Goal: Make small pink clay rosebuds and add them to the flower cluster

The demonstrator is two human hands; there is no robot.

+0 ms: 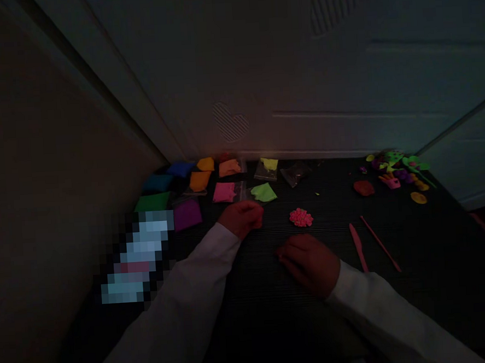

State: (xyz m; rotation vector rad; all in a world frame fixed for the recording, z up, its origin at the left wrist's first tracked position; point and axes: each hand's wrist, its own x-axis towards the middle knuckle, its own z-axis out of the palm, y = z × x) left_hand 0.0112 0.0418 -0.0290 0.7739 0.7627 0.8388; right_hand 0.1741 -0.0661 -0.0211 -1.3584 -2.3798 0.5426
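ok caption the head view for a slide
Dim light: left hand and right hand near a pink cluster on a dark table.

Here's the dark, finely lined table, bright packets crowding its back left! I spot a bumpy pink cluster mid-table, a pink knife beside a slim stick, a reddish lump, colourful shapes far right.

The head camera looks down across the table.
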